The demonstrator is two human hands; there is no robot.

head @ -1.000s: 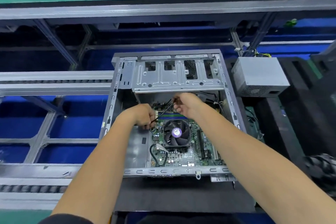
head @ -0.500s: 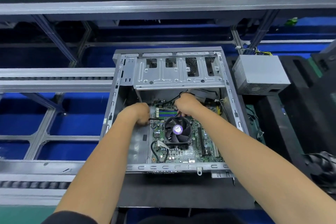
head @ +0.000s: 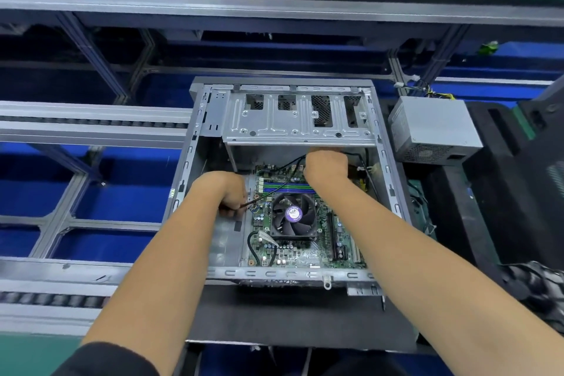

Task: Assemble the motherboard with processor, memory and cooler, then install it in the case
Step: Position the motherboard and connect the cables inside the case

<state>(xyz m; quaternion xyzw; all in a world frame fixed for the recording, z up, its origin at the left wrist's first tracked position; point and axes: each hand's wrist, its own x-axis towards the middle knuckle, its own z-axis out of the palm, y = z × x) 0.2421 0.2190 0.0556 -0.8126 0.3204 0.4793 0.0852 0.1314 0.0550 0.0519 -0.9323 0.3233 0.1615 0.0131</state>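
Inside case, left hand grip pinching black cable at motherboard edge, right hand grip unclear.

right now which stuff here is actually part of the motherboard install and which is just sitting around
In the job:
- case
- motherboard inside it
- cooler on the board
- black cable, left hand gripping one end
- right hand, curled at the board's far edge

Just lying about:
- power supply, right of the case
- conveyor rails
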